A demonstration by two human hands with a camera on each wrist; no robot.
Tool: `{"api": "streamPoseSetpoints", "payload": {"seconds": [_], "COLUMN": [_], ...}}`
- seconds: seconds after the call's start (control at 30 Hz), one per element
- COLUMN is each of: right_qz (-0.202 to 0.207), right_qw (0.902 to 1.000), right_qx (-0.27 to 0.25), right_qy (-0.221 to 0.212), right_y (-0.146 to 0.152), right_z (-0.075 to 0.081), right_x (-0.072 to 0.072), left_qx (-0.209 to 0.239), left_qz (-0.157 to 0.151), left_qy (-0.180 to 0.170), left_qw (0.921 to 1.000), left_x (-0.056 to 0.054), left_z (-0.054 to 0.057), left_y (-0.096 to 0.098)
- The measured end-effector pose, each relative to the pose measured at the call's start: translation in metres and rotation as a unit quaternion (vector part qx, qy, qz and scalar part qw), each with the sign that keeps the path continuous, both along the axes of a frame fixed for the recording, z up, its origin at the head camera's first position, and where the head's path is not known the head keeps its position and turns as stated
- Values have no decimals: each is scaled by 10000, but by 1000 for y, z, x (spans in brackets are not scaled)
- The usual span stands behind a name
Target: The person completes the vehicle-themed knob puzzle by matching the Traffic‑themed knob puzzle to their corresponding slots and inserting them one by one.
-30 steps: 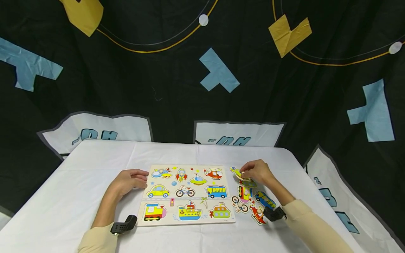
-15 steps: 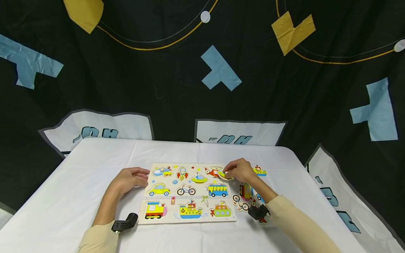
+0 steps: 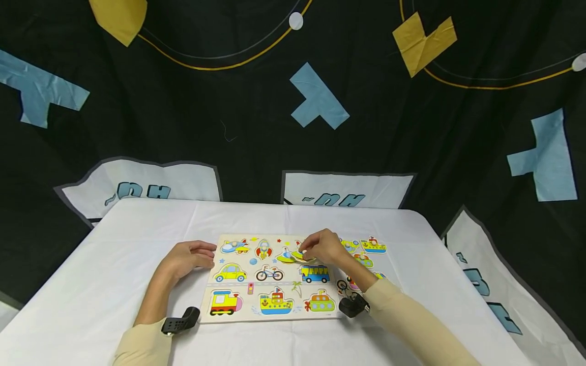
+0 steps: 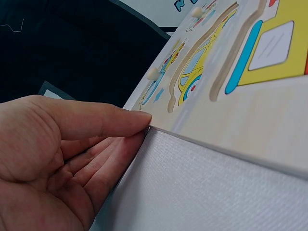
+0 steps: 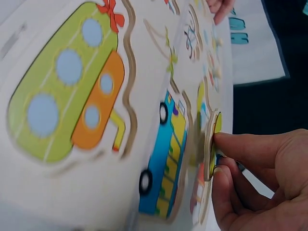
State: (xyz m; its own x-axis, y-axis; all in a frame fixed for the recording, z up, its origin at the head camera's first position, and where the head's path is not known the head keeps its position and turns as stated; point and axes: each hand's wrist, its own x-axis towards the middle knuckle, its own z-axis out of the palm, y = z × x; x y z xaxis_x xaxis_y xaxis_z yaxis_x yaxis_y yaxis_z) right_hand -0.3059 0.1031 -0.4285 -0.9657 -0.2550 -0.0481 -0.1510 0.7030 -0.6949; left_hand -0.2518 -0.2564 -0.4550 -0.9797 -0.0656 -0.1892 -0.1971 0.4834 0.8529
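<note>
A wooden puzzle board [image 3: 247,316] with printed vehicles lies on the white table. My left hand [image 3: 185,260] rests at its left edge; in the left wrist view the thumb tip touches the board's corner, the other fingers lower beside it. My right hand [image 3: 326,247] pinches a yellow-green flying saucer puzzle piece [image 5: 209,153] between thumb and fingers. That piece is tilted over the board, overlapping the saucer recess [image 3: 285,258] and hiding part of the helicopter recess. Knobbed airplane [image 3: 235,247] and rocket [image 3: 263,249] pieces sit in the top row.
Right of the board lie loose pieces: a boat [image 3: 373,245], a yellow car [image 3: 350,245], a submarine [image 3: 363,260] and several others, partly hidden by the right forearm and its wrist camera [image 3: 353,305]. A dark curtain [image 3: 256,132] hangs behind the table.
My right hand has lifted the saucer piece from the loose pieces and carried it left over the board, uncovering the boat and car pieces. My left hand has stayed at the board's edge.
</note>
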Motion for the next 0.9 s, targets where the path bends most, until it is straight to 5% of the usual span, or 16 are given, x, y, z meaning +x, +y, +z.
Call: {"api": "streamPoseSetpoints", "payload": {"seconds": [0.5,0.9], "right_qz": [237,50], "right_qw": [9997,9999], "right_qx": [80,27], "right_qy": [-85,-114], "right_y": [-25,-35], "right_z": [-10,-12], "right_x": [-1,-1], "left_qx": [15,6], "left_qz": [13,-4], "left_qy": [-15,-21], "left_qw": [10000,10000], "left_x": [-2,-2], "left_z": [-2,-2], "left_y": [0,-1]}}
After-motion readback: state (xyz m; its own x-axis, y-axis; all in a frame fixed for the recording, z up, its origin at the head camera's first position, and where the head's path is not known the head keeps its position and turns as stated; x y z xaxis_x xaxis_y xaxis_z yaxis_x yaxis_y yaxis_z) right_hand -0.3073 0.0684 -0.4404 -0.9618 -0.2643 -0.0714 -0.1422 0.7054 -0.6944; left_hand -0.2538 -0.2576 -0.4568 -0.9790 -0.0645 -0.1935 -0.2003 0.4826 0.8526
